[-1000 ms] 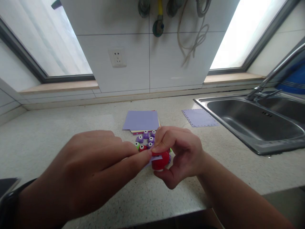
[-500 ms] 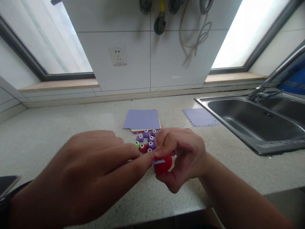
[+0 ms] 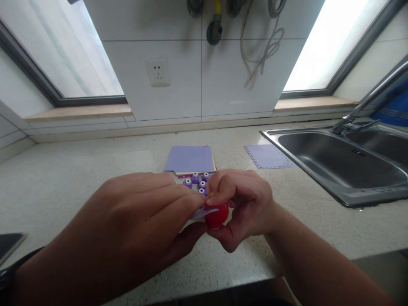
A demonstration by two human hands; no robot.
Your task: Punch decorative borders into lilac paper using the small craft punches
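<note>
My right hand (image 3: 244,208) is closed around a red craft paper punch (image 3: 219,217), thumb underneath and fingers over its top. A piece of light purple paper (image 3: 201,213) lies curved against the punch, its left part pinched between the thumb and fingers of my left hand (image 3: 137,216). Whether the paper sits inside the slot cannot be made out. Just beyond my fingers stand several small purple craft punches (image 3: 195,179) with shape marks on their white tops, partly hidden by both hands.
Behind the punches lies a stack of coloured paper (image 3: 189,158), purple on top. A purple sheet (image 3: 267,157) with punched edges lies to the right, near the steel sink (image 3: 318,170) and its faucet (image 3: 347,121). A dark flat object (image 3: 11,245) is at the left edge.
My left hand has shifted its fingers, and its thumb now shows below the paper. More of the paper shows, bent upward. The small green and red punches are now hidden behind my left hand.
</note>
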